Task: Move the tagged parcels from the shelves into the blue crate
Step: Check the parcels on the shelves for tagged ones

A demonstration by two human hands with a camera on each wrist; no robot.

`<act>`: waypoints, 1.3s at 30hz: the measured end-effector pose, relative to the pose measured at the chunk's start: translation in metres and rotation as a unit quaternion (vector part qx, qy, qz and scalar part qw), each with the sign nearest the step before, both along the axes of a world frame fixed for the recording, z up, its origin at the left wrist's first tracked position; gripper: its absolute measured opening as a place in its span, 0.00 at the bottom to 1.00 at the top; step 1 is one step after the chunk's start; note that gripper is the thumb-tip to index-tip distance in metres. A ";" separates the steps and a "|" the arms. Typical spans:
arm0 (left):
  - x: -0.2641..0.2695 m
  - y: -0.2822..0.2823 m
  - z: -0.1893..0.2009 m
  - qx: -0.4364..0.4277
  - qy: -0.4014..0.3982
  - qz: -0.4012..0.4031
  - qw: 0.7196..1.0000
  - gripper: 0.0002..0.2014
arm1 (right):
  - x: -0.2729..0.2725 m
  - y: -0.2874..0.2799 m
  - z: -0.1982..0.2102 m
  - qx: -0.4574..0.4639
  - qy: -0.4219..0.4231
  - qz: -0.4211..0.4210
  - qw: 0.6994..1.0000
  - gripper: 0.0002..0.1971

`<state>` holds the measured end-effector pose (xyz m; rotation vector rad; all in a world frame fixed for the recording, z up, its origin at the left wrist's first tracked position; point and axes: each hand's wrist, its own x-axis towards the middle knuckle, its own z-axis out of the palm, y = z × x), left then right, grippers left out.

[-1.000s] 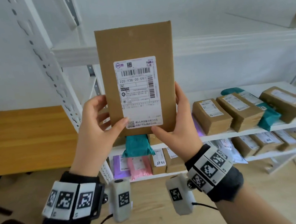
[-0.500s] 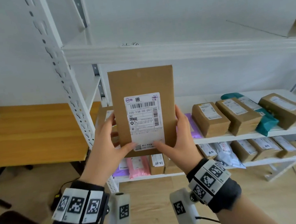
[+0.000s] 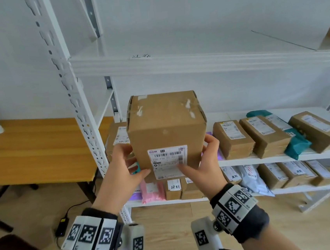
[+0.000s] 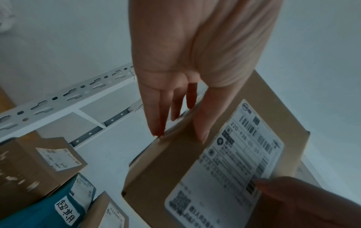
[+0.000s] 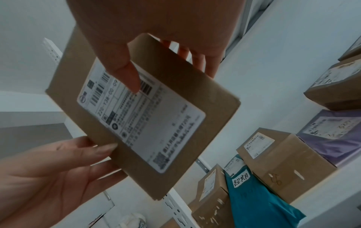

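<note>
A white metal shelving rack (image 3: 80,105) stands before me against the wall. Its upper board (image 3: 194,60) carries a small handwritten paper slip at the front edge. On the middle board (image 3: 265,159), brown cardboard parcels (image 3: 263,135) lie side by side with a teal mailer (image 3: 296,145) among them and purple mailers at the far right. The lower board (image 3: 289,190) holds more brown boxes, a grey mailer (image 3: 251,179) and a pink mailer (image 3: 152,191). A wooden table (image 3: 30,151) stands at left, on a wood floor (image 3: 171,236).
</note>
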<state>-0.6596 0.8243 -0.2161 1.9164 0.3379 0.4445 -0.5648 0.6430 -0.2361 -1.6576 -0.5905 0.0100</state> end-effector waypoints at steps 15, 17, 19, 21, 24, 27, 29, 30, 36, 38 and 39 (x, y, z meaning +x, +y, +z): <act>0.002 -0.006 0.012 0.073 -0.016 -0.025 0.997 0.32 | 0.010 -0.009 0.012 0.076 0.077 0.028 0.994 0.29; 0.002 -0.006 0.013 0.074 -0.033 -0.029 0.996 0.32 | 0.015 -0.010 0.014 0.088 0.108 0.030 0.990 0.28; 0.000 -0.007 0.015 0.074 -0.058 -0.038 0.995 0.32 | 0.020 -0.011 0.019 0.089 0.137 0.029 0.986 0.23; -0.002 -0.008 0.017 0.084 -0.080 -0.051 0.992 0.30 | 0.025 -0.013 0.022 0.086 0.160 0.021 0.983 0.15; -0.003 -0.010 0.020 0.080 -0.093 -0.060 0.991 0.27 | 0.029 -0.013 0.021 0.081 0.179 0.001 0.980 0.09; -0.002 -0.012 0.022 0.074 -0.097 -0.066 0.990 0.26 | 0.031 -0.010 0.018 0.075 0.192 -0.001 0.979 0.14; -0.002 -0.012 0.022 0.073 -0.094 -0.068 0.991 0.27 | 0.031 -0.009 0.017 0.073 0.198 0.001 0.977 0.15; -0.002 -0.012 0.021 0.074 -0.092 -0.068 0.991 0.28 | 0.031 -0.008 0.017 0.069 0.200 -0.002 0.977 0.15; 0.001 -0.007 0.022 0.064 -0.063 -0.050 0.995 0.29 | 0.027 -0.006 0.025 0.065 0.179 -0.001 0.982 0.17; 0.003 -0.005 0.022 0.031 -0.057 -0.044 0.997 0.26 | 0.023 -0.006 0.030 0.065 0.146 0.014 0.987 0.14; 0.003 -0.005 0.023 0.006 -0.051 -0.039 0.998 0.23 | 0.021 -0.005 0.033 0.062 0.126 0.026 0.990 0.14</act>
